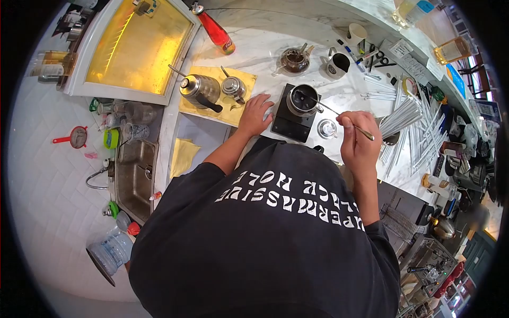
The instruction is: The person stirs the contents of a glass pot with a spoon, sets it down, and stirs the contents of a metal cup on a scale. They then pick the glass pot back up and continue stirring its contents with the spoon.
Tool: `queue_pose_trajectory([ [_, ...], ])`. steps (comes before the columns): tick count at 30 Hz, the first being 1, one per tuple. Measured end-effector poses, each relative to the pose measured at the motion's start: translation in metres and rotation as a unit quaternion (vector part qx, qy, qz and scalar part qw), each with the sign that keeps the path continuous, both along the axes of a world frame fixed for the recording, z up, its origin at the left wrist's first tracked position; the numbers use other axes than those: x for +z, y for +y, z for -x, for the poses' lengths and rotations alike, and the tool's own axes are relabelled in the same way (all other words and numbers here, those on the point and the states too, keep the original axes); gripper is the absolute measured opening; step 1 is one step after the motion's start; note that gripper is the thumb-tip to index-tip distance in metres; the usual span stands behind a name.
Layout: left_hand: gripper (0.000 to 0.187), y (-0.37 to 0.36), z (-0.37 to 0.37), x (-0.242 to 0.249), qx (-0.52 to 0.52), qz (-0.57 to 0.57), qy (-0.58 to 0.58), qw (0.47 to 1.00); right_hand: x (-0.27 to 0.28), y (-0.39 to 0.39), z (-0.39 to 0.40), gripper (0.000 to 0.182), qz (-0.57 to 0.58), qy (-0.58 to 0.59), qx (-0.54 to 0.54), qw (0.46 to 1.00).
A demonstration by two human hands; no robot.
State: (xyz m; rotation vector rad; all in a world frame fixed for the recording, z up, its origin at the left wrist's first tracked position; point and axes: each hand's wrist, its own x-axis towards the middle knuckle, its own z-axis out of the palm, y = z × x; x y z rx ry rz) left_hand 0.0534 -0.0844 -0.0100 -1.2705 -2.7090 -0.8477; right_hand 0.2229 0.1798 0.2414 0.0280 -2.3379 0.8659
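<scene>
My right hand (360, 140) grips the handle of a long thin spoon (334, 110). The spoon's far end reaches into a small metal pot (303, 100) with dark contents, which stands on a flat black scale (291, 126). My left hand (256, 114) lies on the counter left of the scale, fingers spread, holding nothing. Close to the scale's right side sits a round metal-rimmed lid (326, 129). Behind the scale are a glass teapot (295, 60) with dark contents and a black pitcher (337, 64).
On a yellow cloth (244, 114) stand a steel gooseneck kettle (200, 89) and a small metal pot (233, 87). A red bottle (217, 33) is farther back. Many wrapped straws (424, 135) lie to the right, near scissors (380, 57). A sink (135, 175) is at the left.
</scene>
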Motion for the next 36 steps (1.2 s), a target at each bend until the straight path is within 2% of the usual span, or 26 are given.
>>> queue_pose_trajectory([
  [5,0.04,0.0,0.001,0.004,-0.001,-0.002,-0.007,1.0,-0.001,0.004,-0.004,0.004,0.001,-0.003,-0.04,0.999],
  [9,0.04,0.0,-0.001,0.001,0.003,0.001,-0.002,1.0,0.001,0.0,-0.005,0.004,-0.006,0.003,0.005,1.0],
  [16,0.039,0.0,0.0,0.0,0.001,0.002,0.002,1.0,0.001,0.0,-0.008,0.003,-0.014,0.001,-0.05,0.999],
  [19,0.038,-0.001,0.0,0.0,0.001,-0.001,0.004,1.0,0.003,-0.005,-0.007,0.004,-0.025,0.021,-0.012,0.999],
  [24,0.039,-0.001,0.002,0.0,-0.002,-0.008,0.0,1.0,0.003,-0.009,-0.008,0.004,-0.016,-0.02,-0.062,0.998],
  [30,0.038,0.0,0.0,0.0,0.002,-0.015,0.007,1.0,0.01,-0.011,-0.008,0.003,-0.038,-0.02,-0.02,0.999],
  [36,0.04,-0.001,0.0,-0.002,0.005,-0.006,0.005,1.0,0.011,-0.008,-0.009,0.002,-0.044,-0.012,-0.044,0.998],
])
